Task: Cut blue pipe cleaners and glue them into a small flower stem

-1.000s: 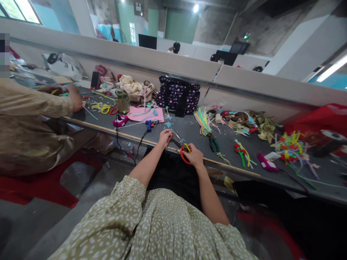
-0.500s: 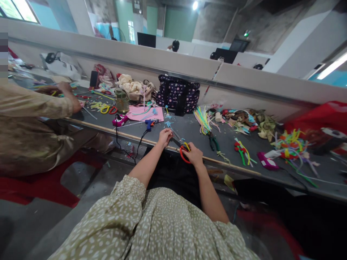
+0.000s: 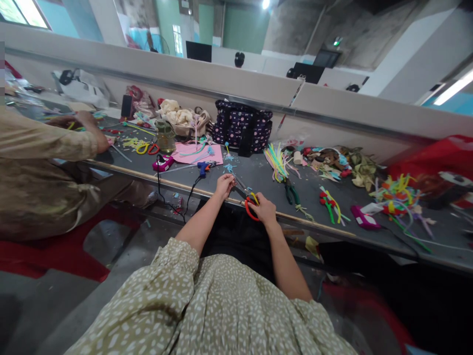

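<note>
My right hand [image 3: 265, 207] is closed around the handles of a pair of scissors [image 3: 253, 209], whose loops are red and yellow. The blades point away from me and to the left, toward small light blue pieces [image 3: 229, 168] on the dark table [image 3: 254, 173]. To the left of the blades, my left hand [image 3: 225, 186] is pinched at the fingertips. Whatever sits in that pinch is too small to make out. Both hands are over the table's front edge. A blue glue gun [image 3: 203, 168] lies left of my left hand.
Right of my hands lie dark green-handled pliers [image 3: 291, 193] and a bundle of pastel pipe cleaners [image 3: 277, 162]. A dark patterned bag [image 3: 242, 125] stands behind, with a pink sheet [image 3: 185, 154] and a jar [image 3: 165, 137] to the left. A co-worker's arm [image 3: 86, 135] rests at far left.
Almost nothing differs. My hands keep the same positions with the scissors, and the view has shifted very slightly. A person behind the partition is no longer visible there.
</note>
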Demonstrator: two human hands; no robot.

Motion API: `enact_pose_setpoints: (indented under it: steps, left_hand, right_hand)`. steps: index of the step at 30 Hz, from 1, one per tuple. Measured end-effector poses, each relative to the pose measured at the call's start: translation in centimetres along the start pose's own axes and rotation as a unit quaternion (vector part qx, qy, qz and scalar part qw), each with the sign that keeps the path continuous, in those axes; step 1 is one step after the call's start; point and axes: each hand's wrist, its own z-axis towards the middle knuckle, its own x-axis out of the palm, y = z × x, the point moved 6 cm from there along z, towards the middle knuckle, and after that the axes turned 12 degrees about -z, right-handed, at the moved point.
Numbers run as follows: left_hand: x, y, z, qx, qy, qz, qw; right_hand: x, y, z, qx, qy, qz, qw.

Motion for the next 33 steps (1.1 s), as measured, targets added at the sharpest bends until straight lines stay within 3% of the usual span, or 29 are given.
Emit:
enact_pose_setpoints:
  steps: [33]
  left_hand:
    - [0.31,0.00,-0.20,-0.004,0.008,0.012,1.000]
  right_hand:
    - [0.23,0.20,0.01,-0.002,0.014,-0.042,0.999]
